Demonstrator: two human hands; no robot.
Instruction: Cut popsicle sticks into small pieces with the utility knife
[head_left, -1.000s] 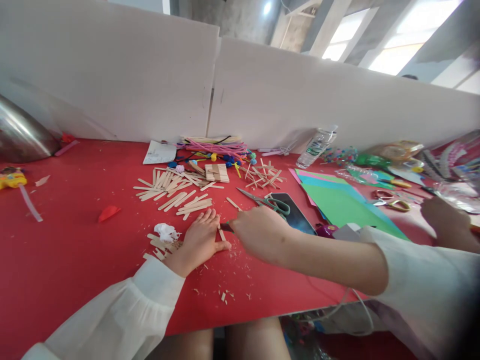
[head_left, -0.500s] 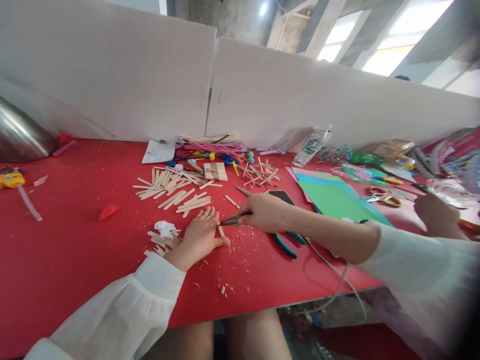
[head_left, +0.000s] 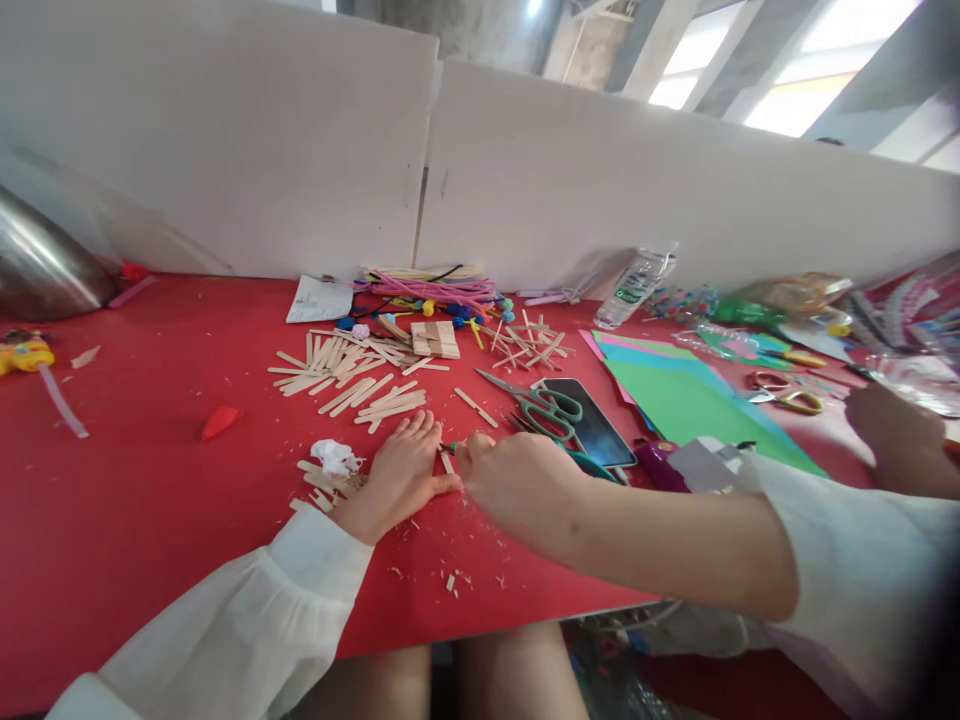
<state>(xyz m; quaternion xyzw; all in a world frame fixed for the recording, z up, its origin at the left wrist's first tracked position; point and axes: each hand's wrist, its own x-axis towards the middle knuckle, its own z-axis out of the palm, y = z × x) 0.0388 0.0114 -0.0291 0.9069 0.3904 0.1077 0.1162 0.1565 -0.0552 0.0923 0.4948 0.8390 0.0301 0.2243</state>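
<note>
My left hand (head_left: 401,465) lies low on the red table, its fingers stretched forward and thumb apart, pinning a short wooden craft stick (head_left: 448,463) between fingertips and thumb. Closed around a small dark tool (head_left: 448,449), my right hand (head_left: 517,485) bears down just right of that stick. Only the tool's tip shows, at the stick, so its exact kind is hidden. Green-handled scissors (head_left: 551,405) and a phone (head_left: 592,425) lie beyond the right hand. Teal-handled pliers (head_left: 592,466) are partly covered by it. Wood chips (head_left: 451,582) are scattered nearer me.
Loose craft sticks (head_left: 337,365) and a bundled stack (head_left: 435,340) lie ahead. Crumpled white tissue (head_left: 335,457) is left of my left hand. Coloured paper (head_left: 675,390), a plastic bottle (head_left: 637,285) and another person's hand (head_left: 892,430) are to the right. A white partition (head_left: 225,150) stands behind.
My right hand has come down and nearer to me with the dark tool, its tip staying by the stick. The scissors and phone now show more. My left hand stays in place.
</note>
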